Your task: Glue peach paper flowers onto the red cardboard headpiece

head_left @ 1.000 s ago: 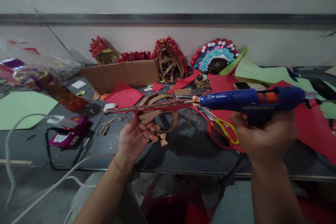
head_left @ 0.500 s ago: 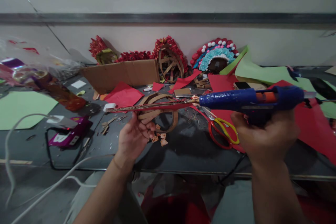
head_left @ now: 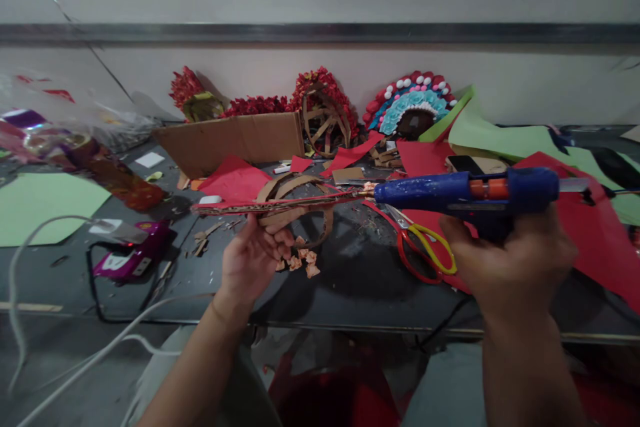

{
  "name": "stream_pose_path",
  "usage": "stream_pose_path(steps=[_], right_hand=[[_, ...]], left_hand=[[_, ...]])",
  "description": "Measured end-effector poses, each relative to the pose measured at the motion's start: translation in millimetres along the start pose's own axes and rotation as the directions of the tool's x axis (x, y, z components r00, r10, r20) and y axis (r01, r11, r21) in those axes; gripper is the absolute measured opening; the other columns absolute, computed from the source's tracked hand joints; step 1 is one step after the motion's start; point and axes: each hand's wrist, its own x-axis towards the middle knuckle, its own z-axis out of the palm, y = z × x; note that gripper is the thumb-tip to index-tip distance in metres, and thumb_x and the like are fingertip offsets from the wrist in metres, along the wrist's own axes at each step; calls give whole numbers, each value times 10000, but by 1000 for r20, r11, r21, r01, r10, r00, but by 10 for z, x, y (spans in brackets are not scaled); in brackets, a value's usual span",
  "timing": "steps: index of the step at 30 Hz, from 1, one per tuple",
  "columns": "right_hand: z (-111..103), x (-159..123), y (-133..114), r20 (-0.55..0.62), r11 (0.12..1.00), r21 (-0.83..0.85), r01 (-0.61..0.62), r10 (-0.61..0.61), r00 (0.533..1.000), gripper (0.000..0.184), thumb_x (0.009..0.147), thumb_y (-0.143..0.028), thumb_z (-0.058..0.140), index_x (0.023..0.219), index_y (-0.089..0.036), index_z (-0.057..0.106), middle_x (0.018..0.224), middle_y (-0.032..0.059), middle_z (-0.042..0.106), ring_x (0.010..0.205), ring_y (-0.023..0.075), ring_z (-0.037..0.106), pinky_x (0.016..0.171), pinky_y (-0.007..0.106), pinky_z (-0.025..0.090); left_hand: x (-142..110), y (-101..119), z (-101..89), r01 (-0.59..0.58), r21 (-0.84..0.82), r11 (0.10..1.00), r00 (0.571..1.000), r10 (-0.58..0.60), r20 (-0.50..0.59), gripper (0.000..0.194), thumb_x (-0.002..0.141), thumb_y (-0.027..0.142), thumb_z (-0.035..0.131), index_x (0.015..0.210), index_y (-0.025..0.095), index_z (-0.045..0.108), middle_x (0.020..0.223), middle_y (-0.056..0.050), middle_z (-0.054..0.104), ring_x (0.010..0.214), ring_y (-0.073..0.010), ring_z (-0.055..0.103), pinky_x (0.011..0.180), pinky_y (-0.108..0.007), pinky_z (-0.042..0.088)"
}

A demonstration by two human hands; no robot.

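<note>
My left hand (head_left: 253,257) grips a flat cardboard piece (head_left: 230,208) with a red face, seen edge-on, from below. Cardboard strips bent into loops (head_left: 323,230) show above and under it; whether they are joined to it I cannot tell. My right hand (head_left: 515,267) is wrapped round the handle of a blue glue gun (head_left: 425,191). The gun's nozzle points left and meets the right end of the cardboard edge. A clear glue stick (head_left: 573,185) sticks out of its back. Several small peach paper pieces (head_left: 311,263) lie beneath the loops.
Scissors (head_left: 427,253) with red and yellow handles lie below the gun. A purple power strip (head_left: 133,253) with white cables sits at left. Red paper (head_left: 583,227) and green paper (head_left: 505,130) spread at right. Decorated headpieces (head_left: 413,107) lean on the wall behind a cardboard sheet (head_left: 235,140).
The glue gun has shifted slightly left, and its trigger hand looks tighter. The cardboard piece has moved a little left with my left hand. More peach pieces show beneath the loops.
</note>
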Motion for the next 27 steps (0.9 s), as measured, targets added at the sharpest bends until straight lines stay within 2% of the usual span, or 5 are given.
stream_pose_path(steps=[10, 15, 21, 24, 27], right_hand=[[36, 64, 7, 143, 986, 65, 156, -164, 976, 213, 781, -348, 531, 899, -188, 606, 790, 67, 631, 756, 231, 622, 620, 299, 438], [171, 107, 122, 287, 997, 39, -63, 50, 957, 505, 719, -489, 596, 1103, -165, 548, 910, 110, 637, 800, 283, 606, 629, 335, 428], [406, 95, 427, 476, 941, -5, -340, 301, 826, 625, 663, -582, 602, 1124, -165, 537, 817, 98, 627, 705, 271, 583, 569, 328, 401], [543, 36, 550, 540, 916, -30, -400, 352, 765, 641, 652, -598, 591, 1104, -146, 540, 813, 106, 623, 685, 262, 577, 554, 323, 397], [694, -35, 658, 566, 909, -43, -414, 364, 740, 613, 717, -560, 535, 1135, -112, 513, 881, 141, 625, 723, 265, 590, 577, 328, 407]], left_hand=[[37, 69, 0, -101, -65, 993, 994, 98, -39, 486, 950, 278, 194, 866, 181, 663, 849, -84, 717, 549, -141, 611, 435, -227, 468], [45, 124, -9, -105, -79, 991, 989, 96, -112, 403, 934, 337, 288, 868, 191, 658, 887, -87, 718, 530, -126, 585, 432, -211, 452], [52, 137, 4, -129, -81, 988, 982, 116, -151, 425, 931, 329, 288, 782, 191, 661, 882, -81, 722, 511, -118, 585, 411, -197, 440], [54, 136, 1, -123, -92, 988, 982, 108, -155, 419, 927, 333, 299, 769, 196, 661, 878, -74, 721, 512, -115, 589, 418, -196, 445], [53, 135, -5, -118, -103, 988, 981, 100, -166, 420, 928, 326, 299, 749, 197, 657, 825, -64, 722, 513, -121, 596, 420, -200, 452]])
